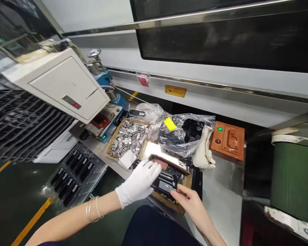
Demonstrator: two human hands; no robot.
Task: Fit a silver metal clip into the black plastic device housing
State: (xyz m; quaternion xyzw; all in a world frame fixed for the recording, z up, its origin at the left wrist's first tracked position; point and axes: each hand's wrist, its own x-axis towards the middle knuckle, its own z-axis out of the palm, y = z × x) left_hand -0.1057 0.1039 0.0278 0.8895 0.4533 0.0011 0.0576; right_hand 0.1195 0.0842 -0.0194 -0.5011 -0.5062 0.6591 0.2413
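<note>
My left hand, in a white glove, rests on a black plastic part that lies in a small cardboard box at the near edge of the metal workbench. My bare right hand grips the same black part from its near right side, fingers curled on its edge. Bracelets circle my left wrist. A reddish piece shows in the box just beyond the gloved fingers.
A cardboard tray of several small silver metal pieces sits to the left. A clear bag of black parts with a yellow tag lies behind, beside a white glove and an orange button box. Black trays stack lower left.
</note>
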